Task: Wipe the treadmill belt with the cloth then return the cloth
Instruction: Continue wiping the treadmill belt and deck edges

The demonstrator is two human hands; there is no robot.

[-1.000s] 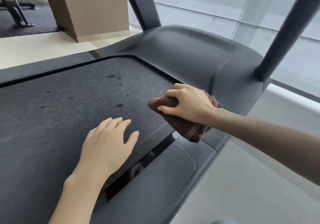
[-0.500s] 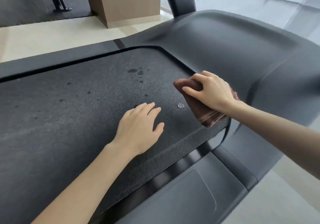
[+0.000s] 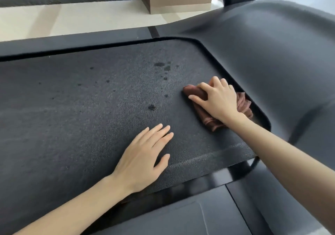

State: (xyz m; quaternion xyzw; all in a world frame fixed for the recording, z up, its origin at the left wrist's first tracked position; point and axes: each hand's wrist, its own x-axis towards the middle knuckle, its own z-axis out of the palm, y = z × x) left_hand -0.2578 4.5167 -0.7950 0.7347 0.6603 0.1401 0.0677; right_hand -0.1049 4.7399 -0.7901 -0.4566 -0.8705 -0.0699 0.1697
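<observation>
Right hand (image 3: 217, 100) clutches the cloth (image 3: 243, 106) — half hidden — on the belt (image 3: 72, 107); left hand (image 3: 143, 158) spread flat.

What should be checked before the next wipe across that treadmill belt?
1. Cloth gripped by the right hand and lying on the belt: ok.
2. Left hand flat on the belt, apart from the cloth: ok.
3. Belt free of dark spots: not ok, several show to the left of the cloth.
4. Nothing lying between cloth and spots: ok.
5. Cloth damp enough: cannot tell.
</observation>
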